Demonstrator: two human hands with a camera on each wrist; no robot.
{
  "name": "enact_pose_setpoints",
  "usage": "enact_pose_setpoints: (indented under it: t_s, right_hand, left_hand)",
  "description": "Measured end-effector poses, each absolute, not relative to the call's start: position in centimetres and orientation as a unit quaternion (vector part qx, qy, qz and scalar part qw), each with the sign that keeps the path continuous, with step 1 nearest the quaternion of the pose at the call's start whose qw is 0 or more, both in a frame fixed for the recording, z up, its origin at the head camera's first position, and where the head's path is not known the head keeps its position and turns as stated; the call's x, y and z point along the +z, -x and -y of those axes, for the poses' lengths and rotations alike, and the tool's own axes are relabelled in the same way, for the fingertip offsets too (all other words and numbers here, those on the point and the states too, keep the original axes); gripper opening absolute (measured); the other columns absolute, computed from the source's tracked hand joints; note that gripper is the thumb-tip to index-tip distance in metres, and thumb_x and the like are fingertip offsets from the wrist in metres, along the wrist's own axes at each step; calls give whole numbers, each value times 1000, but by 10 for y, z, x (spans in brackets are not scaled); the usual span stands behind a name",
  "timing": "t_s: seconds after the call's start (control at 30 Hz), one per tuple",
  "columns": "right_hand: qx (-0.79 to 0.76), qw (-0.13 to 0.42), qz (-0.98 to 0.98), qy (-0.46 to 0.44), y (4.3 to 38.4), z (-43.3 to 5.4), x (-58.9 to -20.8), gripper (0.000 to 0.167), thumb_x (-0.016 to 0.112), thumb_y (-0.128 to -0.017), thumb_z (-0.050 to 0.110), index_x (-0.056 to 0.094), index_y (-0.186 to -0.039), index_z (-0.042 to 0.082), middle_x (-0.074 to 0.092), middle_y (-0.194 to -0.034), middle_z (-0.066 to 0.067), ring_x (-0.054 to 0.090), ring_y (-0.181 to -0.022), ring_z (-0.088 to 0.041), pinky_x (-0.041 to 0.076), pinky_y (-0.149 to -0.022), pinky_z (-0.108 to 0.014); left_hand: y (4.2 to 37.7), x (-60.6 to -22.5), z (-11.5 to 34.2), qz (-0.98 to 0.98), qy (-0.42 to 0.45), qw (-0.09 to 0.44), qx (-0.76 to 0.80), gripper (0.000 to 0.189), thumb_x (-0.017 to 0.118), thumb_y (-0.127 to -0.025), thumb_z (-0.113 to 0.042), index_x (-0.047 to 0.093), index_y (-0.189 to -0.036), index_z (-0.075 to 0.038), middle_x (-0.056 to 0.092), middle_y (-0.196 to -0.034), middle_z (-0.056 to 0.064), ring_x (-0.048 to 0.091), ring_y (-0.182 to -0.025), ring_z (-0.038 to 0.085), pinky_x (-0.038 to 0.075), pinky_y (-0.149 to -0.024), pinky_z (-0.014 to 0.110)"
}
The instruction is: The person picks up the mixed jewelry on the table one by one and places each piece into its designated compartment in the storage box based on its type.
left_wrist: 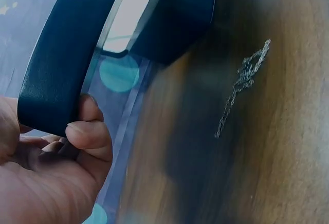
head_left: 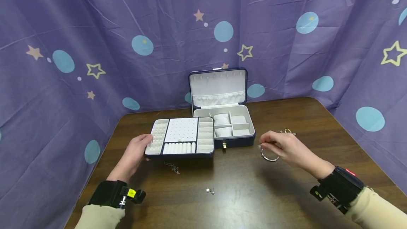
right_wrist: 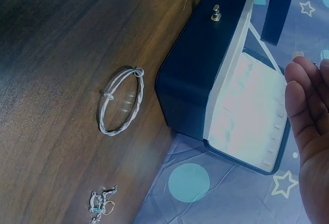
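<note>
Sleeves [head_left: 100,217] lead to left hand [head_left: 134,152] gripping tray [head_left: 181,156] and right hand [head_left: 287,148], grip unclear; only right-wrist view shows bracelet [right_wrist: 108,95] whole.

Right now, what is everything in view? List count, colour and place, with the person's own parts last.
Table: one, brown, under everything
Curtain: count unclear, purple patterned, behind table
Box: one, navy and white, open at table's back
Latch: one, gold, box front
Cushions: at least two, white, inside box
Tray: one, navy and white, held left of box
Chain: one tangle, silver, table near tray
Small pieces: two, silvery, table front
Bangle: one, silver, table right of box
Trinkets: count unclear, silver and gold, beyond bangle
Wrist straps: two, black, wrists
Sleeves: two, cream, forearms
Left hand: one, gripping tray
Right hand: one, above bangle
</note>
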State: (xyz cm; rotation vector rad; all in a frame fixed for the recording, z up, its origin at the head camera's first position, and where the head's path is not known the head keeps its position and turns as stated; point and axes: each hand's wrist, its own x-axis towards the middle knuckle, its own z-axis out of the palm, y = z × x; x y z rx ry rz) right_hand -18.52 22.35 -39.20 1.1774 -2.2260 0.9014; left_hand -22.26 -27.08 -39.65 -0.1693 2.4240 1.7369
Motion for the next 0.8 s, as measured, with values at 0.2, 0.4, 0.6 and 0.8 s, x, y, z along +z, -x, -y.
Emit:
enact_pose_setpoints:
  t_s: [0.2,0.4,0.6,0.8]
  right_hand:
    - [326,228,809,-432,184,-223,-391,35,80,-75,-13,68,-99,11,73,-87,5,69,-76,-4,51,-68,-12]
    - [333,224,806,-435,184,-223,-390,35,79,-76,-13,68,-99,11,73,-88,5,70,-78,-5,52,-70,-12]
    - [333,221,808,-433,183,-221,-391,37,81,-74,-12,68,-98,12,73,-88,8,70,-78,-5,52,-71,-12]
    - [329,209,815,-428,182,-218,-392,35,82,-75,-9,67,-97,15,72,-87,9,67,-75,-2,50,-68,-12]
  left_hand:
    - [216,-397,263,-803,46,107,584,55,41,-111,-30,38,-146,12,64,-92,0,58,-70,11,45,-56,29]
    - [210,-397,256,-806,19,134,577,57,45,-109,-36,43,-144,9,66,-94,4,60,-74,14,45,-58,30]
    - [205,-400,249,-808,13,159,567,60,48,-108,-39,42,-147,5,67,-104,10,62,-81,19,47,-61,31]
    - [203,-406,242,-803,5,171,571,56,50,-107,-38,45,-145,4,67,-106,13,63,-81,21,47,-60,30]
